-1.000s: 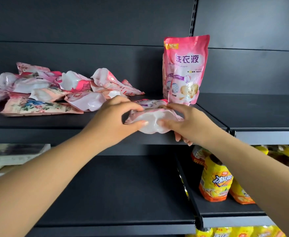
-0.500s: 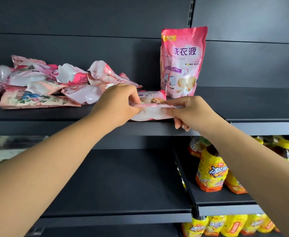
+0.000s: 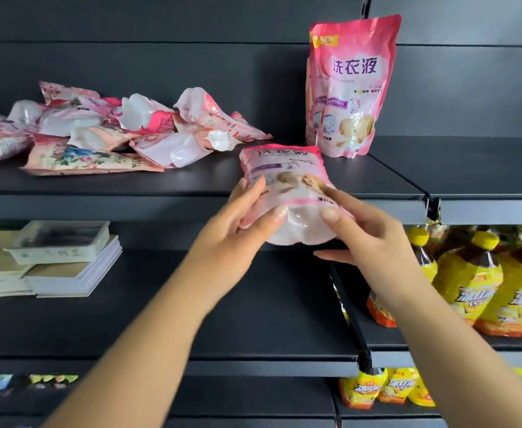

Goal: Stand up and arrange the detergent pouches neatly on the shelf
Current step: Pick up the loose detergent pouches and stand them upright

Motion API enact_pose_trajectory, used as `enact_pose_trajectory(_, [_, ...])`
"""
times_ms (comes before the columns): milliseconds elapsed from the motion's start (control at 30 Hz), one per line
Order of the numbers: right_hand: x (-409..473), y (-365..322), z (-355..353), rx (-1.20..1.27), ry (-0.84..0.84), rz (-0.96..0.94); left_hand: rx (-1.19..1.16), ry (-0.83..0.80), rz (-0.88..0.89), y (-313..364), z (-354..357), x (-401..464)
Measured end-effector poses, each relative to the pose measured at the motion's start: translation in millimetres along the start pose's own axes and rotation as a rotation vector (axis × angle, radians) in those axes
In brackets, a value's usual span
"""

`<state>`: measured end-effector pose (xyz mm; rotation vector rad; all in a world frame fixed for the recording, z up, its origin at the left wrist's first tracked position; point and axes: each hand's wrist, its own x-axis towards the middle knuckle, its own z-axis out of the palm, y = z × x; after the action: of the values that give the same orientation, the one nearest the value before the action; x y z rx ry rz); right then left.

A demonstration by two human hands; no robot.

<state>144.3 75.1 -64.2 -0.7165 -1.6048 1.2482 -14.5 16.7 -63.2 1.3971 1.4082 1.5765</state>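
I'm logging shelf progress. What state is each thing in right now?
held pouch: gripped at its base by both hands, tilted back over the shelf edge
left hand: grips the pouch
right hand: grips the pouch
standing pouches: upright against the back wall
pouch pile: lying flat, jumbled
top shelf: partly bare
yellow bottles: upright, lower shelf
booklets: stacked flat

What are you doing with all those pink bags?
A person is tidying detergent pouches on a dark shelf. Both hands, left hand and right hand, grip one pink pouch at the shelf's front edge, tilted with its base toward the person. Two standing pouches already stand upright behind it. A messy pile of pouches lies flat to the left, not yet arranged.
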Motion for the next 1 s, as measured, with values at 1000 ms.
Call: enact_pose_trajectory(1000, [85, -53, -59, 0.135, -0.097, -0.235, -0.094, -0.024, 0.292, 78, 40, 103])
